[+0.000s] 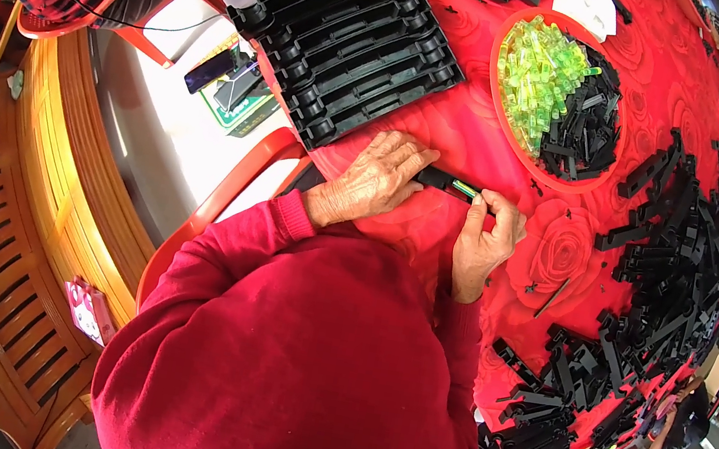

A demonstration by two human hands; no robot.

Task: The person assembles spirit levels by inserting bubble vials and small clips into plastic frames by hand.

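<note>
My left hand (376,180) is closed around one end of a slim black plastic piece (436,178), just above the red tablecloth. At the other end of that piece, my right hand (485,241) pinches with thumb and forefinger. Between the two hands a small yellow-green tube (464,188) shows in a slot of the piece. Beyond my hands stands an orange-rimmed round tray (530,169). One side of it holds a heap of yellow-green tubes (538,69), the other a heap of small black parts (591,121).
A stack of long black plastic parts (352,43) lies at the far left table edge. Loose black pieces (679,249) are piled along the right side. A red plastic chair (238,180) and a wooden bench (3,251) stand to the left. Other people sit farther off.
</note>
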